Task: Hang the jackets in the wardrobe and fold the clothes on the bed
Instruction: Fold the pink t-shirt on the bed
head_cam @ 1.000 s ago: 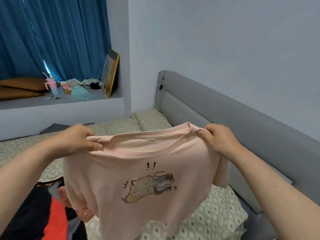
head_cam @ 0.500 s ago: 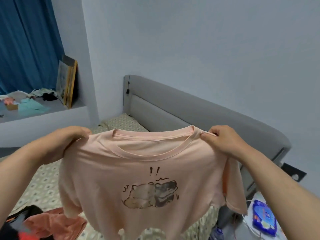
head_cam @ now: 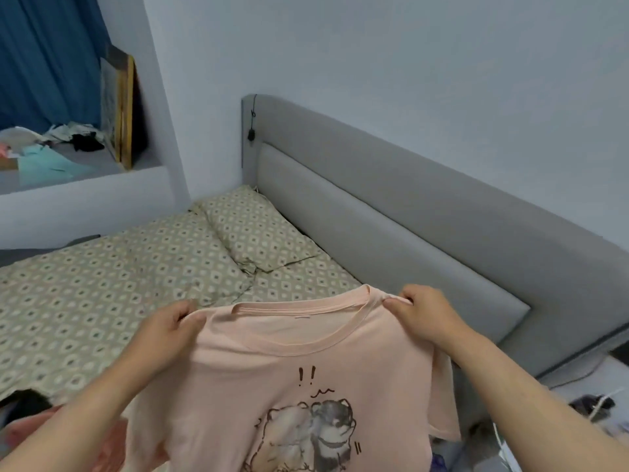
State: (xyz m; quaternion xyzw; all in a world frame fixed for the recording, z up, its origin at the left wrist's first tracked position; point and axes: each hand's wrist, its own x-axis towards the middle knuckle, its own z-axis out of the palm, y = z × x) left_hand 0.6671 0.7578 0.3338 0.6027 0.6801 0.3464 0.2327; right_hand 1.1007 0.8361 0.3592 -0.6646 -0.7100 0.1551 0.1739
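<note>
both bare forearms reach forward from the bottom corners, and between them hangs a pale pink short-sleeved cotton t-shirt (head_cam: 272,376) printed with a cartoon animal and two exclamation marks, its front facing the camera. the left hand (head_cam: 166,332) has its fingers curled tight over the shirt's left shoulder seam, pinching the cloth; the right hand (head_cam: 425,315) grips the right shoulder just beside the ribbed neckline, thumb and fingers closed on a fold of fabric. the shirt is held up in the air, spread flat between the two hands, over the near edge of the bed — its lower hem runs out of view at the bottom. at the lower left a heap of dark and salmon-coloured clothes (head_cam: 30,420) lies on the bed, partly hidden by the left forearm. beyond the shirt stretches the bed's beige sheet with a diamond pattern (head_cam: 102,284), and farther back a matching patterned pillow (head_cam: 255,233) rests against the grey padded headboard (head_cam: 391,212), which runs along the pale blue wall (head_cam: 408,63). at the far left a white ledge (head_cam: 85,192) carries scattered cloths and a wooden-framed picture (head_cam: 122,110) leaning upright, with a deep blue curtain (head_cam: 44,56) behind — low on the right, a cluttered surface with white cables (head_cam: 599,407) shows beside the bed.
</note>
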